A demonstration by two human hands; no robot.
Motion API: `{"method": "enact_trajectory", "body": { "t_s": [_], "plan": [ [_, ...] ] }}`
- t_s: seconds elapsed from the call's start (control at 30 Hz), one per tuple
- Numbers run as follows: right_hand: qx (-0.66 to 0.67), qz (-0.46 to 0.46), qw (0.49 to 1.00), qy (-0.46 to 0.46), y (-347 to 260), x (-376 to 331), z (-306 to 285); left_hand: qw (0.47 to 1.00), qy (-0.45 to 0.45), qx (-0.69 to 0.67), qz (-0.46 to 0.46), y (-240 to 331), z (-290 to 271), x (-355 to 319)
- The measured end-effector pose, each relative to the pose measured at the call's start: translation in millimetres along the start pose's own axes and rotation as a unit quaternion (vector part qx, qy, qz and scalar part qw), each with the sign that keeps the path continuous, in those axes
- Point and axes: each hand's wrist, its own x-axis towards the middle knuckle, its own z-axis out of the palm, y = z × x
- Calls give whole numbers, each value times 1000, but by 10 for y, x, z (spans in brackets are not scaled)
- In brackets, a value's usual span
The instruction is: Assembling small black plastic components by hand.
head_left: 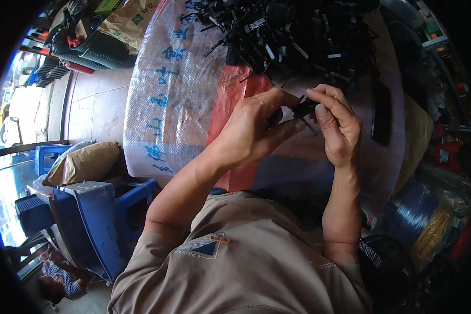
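Note:
Between my two hands is a small black plastic part (304, 109), held just above the covered table. My left hand (259, 123) pinches it from the left, thumb and forefinger closed at its edge. From the right, my right hand (336, 123) grips its other side with thumb and fingertips. The fingers hide much of the part, so its exact kind cannot be made out. Just beyond my hands lies a large heap of similar black plastic parts (298, 42), thin pieces sticking out at all angles.
A woven plastic sheet (162, 99) with blue lettering and a red strip (230, 104) covers the table. A dark flat object (381, 112) lies at its right. Blue plastic bins (86, 220) and a brown sack (86, 163) stand at left; clear-wrapped rolls (416, 209) at right.

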Motion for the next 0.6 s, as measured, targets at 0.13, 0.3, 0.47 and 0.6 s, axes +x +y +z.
{"method": "enact_trajectory", "body": {
  "t_s": [0.13, 0.3, 0.47, 0.6],
  "plan": [
    [28, 33, 999, 5, 54, -23, -27, 1000, -5, -5, -4, -9, 57, 2],
    [196, 57, 979, -12, 130, -14, -45, 998, 57, -5, 21, -106, 175, 15],
    [132, 73, 989, -3, 188, -72, -18, 998, 36, -28, -37, -117, 232, 57],
    [119, 73, 990, -6, 161, -70, 18, 993, 78, -84, 4, -224, 344, 65]
  ]
}}
